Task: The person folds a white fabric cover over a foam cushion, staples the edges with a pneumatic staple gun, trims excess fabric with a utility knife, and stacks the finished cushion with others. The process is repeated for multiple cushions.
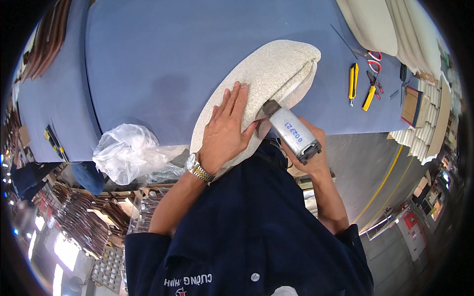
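Note:
A cushion-like pad [264, 64] in beige woven fabric lies aslant at the near edge of the blue table, its folded edge facing right. My left hand [224, 128] presses flat on the fabric, fingers stretched out, a metal watch on the wrist. In my right hand [313, 148] is a staple gun [292, 132] with a silver body. Its dark nose meets the pad's folded edge, close to my left thumb. The staple gun's body hides most of my right fingers.
Right of the pad lie a yellow utility knife [353, 84], yellow-handled pliers [369, 97] and red-handled scissors [374, 61]. Beige upholstered pieces [373, 24] are at the far right. A clear plastic bag [126, 150] hangs over the near edge on the left.

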Available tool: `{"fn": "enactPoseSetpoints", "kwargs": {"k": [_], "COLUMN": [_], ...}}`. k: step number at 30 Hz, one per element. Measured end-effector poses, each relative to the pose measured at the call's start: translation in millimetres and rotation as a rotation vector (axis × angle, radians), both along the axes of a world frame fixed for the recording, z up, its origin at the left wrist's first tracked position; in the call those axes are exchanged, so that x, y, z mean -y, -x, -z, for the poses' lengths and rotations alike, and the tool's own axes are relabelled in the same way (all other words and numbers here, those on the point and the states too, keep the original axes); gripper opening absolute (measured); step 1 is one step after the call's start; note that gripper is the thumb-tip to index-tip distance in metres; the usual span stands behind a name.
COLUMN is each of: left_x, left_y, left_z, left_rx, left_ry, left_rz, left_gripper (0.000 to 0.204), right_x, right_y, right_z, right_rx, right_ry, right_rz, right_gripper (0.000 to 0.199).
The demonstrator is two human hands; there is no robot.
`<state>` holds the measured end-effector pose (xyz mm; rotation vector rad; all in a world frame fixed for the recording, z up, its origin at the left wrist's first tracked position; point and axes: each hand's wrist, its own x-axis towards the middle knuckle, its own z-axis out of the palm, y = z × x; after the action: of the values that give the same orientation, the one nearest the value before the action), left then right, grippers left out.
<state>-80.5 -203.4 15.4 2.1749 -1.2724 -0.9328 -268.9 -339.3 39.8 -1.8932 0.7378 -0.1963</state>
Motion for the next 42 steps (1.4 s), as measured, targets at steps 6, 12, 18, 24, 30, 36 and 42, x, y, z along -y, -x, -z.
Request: {"fn": "enactPoseSetpoints", "kwargs": {"k": [6, 12, 18, 24, 30, 36, 42], "left_x": [1.7, 2.3, 3.8, 0.7, 2.9, 5.3, 0.4], "left_y": [-1.4, -1.5, -1.5, -1.4, -0.6, 1.7, 4.5], "left_z": [-1.2, -4.9, 2.7, -3.6, -3.1, -1.5, -1.6], "left_rx": [-0.026, -0.031, -0.017, -0.023, -0.014, 0.014, -0.006], "left_ry": [-0.027, -0.058, -0.009, -0.017, -0.025, -0.020, -0.011], "left_rz": [-0.019, -0.019, -0.040, -0.031, -0.035, -0.022, -0.021], "left_gripper": [0.090, 0.090, 0.091, 0.094, 0.096, 0.095, 0.096], "right_x": [-6.8, -6.3, -5.9, -11.3, -7.9, -10.3, -17.1], "right_y": [3.9, -4.7, -11.2, -4.4, -8.7, -5.4, 3.1], "right_z": [-1.2, -11.1, -10.1, -11.2, -10.4, -7.3, -5.4], "right_rx": [0.048, -0.071, -0.160, -0.028, -0.046, -0.146, 0.007], "right_ry": [-0.096, -0.047, -0.106, -0.049, -0.054, -0.085, -0.038], "right_rz": [0.022, 0.014, 0.036, -0.004, -0.038, -0.016, -0.045], "right_gripper": [0.031, 0.035, 0.033, 0.032, 0.035, 0.038, 0.040]}}
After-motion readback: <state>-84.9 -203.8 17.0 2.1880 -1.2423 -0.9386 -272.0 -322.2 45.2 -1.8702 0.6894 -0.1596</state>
